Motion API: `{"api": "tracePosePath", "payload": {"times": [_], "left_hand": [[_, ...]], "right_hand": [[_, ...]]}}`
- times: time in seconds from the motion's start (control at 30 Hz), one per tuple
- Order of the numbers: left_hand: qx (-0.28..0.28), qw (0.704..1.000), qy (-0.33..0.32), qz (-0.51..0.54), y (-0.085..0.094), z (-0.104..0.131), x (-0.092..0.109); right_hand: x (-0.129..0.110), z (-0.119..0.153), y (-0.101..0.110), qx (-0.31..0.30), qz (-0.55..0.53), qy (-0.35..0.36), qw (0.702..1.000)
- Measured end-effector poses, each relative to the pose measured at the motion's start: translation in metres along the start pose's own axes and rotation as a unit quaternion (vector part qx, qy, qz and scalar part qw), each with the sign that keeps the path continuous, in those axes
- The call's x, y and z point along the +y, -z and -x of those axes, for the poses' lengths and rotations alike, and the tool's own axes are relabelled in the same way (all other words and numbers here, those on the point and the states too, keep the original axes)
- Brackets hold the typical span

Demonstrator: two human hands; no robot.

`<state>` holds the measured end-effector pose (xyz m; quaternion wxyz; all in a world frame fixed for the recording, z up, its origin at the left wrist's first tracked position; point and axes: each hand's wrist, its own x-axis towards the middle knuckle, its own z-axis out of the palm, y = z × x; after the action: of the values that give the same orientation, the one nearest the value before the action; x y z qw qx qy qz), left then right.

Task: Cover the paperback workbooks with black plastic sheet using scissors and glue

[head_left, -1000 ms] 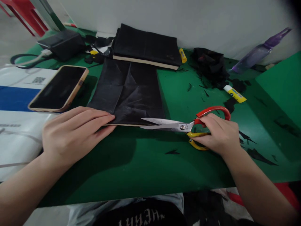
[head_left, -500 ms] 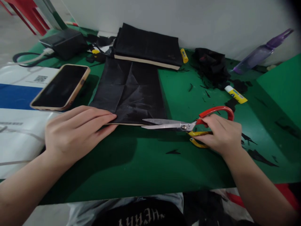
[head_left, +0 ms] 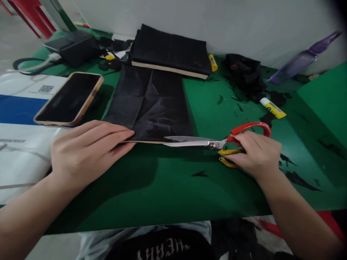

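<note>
Pinches the near edge of the creased black sheet (head_left: 154, 101), in the middle of the frame, between fingers and thumb of the left hand (head_left: 81, 153). Grips the scissors (head_left: 214, 145), right of centre, by the red and yellow handles in the right hand (head_left: 256, 153), with blades narrowly parted along the sheet's near right edge. Could plausibly nick the pale edge (head_left: 150, 142) along the sheet's near side by tilting the blades off line. Could also pucker or tear the sheet through slack between pinch and blade tips. Above all, could jab the left fingertips by pushing too far toward the left of the frame, with tips pointing straight that way. Cannot tell the length of any cut from this angle. Compared with one second ago, shows slightly less gap between blades and between handles, but the same left pinch and the same creases.
</note>
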<state>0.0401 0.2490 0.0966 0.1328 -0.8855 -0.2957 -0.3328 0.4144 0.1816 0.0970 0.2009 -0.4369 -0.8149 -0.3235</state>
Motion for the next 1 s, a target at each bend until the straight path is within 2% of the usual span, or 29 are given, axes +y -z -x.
{"api": "tracePosePath", "payload": {"times": [0.43,0.77,1.0], "left_hand": [[-0.009,1.000,-0.008,-0.004,-0.0002,0.0003,-0.0029],[-0.008,1.000,-0.017,0.001,-0.0004,0.0007,-0.0031],[-0.012,1.000,-0.014,-0.001,-0.0019,0.0006,-0.0025]], "right_hand": [[0.0001,0.0026,-0.0002,-0.016,-0.031,-0.027,0.999],[0.0021,0.0019,-0.0018,0.002,-0.021,-0.014,1.000],[0.0053,0.0080,-0.0014,-0.022,-0.043,-0.002,0.999]]}}
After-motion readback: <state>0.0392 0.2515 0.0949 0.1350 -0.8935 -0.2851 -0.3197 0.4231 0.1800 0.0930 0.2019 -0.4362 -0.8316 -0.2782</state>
